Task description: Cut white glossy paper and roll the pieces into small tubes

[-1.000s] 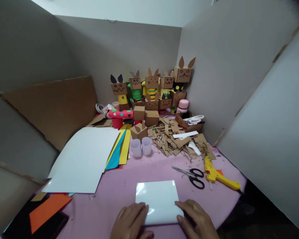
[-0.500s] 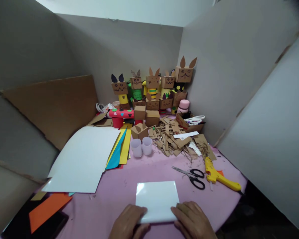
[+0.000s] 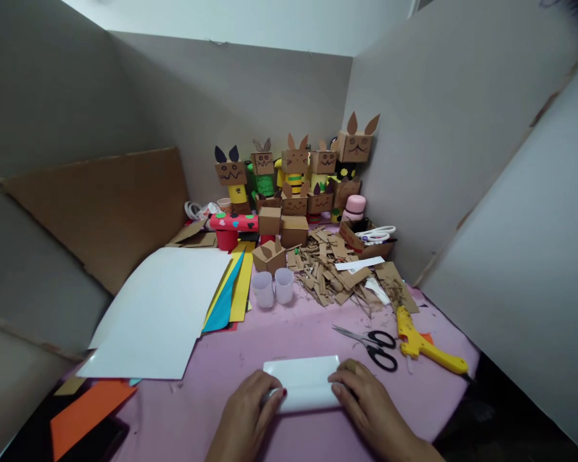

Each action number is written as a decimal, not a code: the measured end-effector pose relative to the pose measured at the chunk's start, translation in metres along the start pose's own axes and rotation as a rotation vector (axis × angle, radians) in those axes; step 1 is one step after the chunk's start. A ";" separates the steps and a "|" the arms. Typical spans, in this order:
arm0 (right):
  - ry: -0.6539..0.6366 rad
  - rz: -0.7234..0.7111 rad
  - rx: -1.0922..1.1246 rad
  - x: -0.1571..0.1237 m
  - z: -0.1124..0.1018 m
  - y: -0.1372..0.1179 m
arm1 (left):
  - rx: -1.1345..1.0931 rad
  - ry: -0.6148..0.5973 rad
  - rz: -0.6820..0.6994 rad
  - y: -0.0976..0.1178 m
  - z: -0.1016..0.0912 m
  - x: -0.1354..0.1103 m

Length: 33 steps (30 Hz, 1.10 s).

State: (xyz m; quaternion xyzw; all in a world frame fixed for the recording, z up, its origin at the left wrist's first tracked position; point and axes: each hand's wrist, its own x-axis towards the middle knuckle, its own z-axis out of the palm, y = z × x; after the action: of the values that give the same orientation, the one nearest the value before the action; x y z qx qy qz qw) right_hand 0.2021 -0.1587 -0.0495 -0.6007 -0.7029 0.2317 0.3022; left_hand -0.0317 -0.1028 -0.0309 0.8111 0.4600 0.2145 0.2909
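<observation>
A small sheet of glossy white paper (image 3: 301, 371) lies on the pink-covered table close to me, its near edge rolled up into a tube. My left hand (image 3: 251, 405) grips the left end of the roll, thumb on top. At the right end my right hand (image 3: 359, 391) pinches it between thumb and fingers. Just beyond the right hand are black-handled scissors (image 3: 373, 345), lying with blades apart. A yellow glue gun (image 3: 428, 346) rests farther right.
Two translucent cups (image 3: 284, 287) stand mid-table before a pile of cardboard scraps (image 3: 325, 273). Large white sheets (image 3: 158, 314) and coloured paper (image 3: 243, 282) cover the left. Cardboard animal figures (image 3: 295, 160) line the back. A grey partition (image 3: 486, 141) rises on the right.
Both hands have rolled the near edge of the white paper away from me, so less flat sheet shows. The fingers now wrap the roll's two ends.
</observation>
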 end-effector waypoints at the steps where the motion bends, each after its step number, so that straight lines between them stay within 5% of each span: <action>1: 0.016 0.006 -0.011 0.004 0.001 0.000 | 0.018 0.036 0.026 -0.002 0.001 0.003; 5: 0.084 -0.002 -0.121 0.018 0.004 0.003 | 0.122 0.153 0.074 -0.010 0.005 0.016; 10: 0.083 0.002 -0.192 0.033 0.008 0.007 | 0.273 0.092 0.069 -0.008 0.005 0.031; 17: 0.088 -0.038 -0.173 0.036 0.010 0.009 | 0.330 0.175 0.120 -0.017 0.014 0.031; 24: 0.050 -0.356 -0.247 0.001 0.006 0.018 | 0.370 0.232 0.302 -0.026 0.023 0.010; 27: 0.027 -0.347 -0.241 -0.002 0.007 0.018 | 0.231 0.178 0.205 -0.023 0.016 0.008; 33: -0.080 0.070 0.255 0.013 -0.004 0.005 | -0.486 0.046 -0.274 -0.011 -0.014 0.006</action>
State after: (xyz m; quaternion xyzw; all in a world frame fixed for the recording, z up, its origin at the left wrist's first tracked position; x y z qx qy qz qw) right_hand 0.2074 -0.1449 -0.0485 -0.5720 -0.6578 0.3536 0.3393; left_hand -0.0437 -0.0894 -0.0276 0.6426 0.5070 0.2952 0.4928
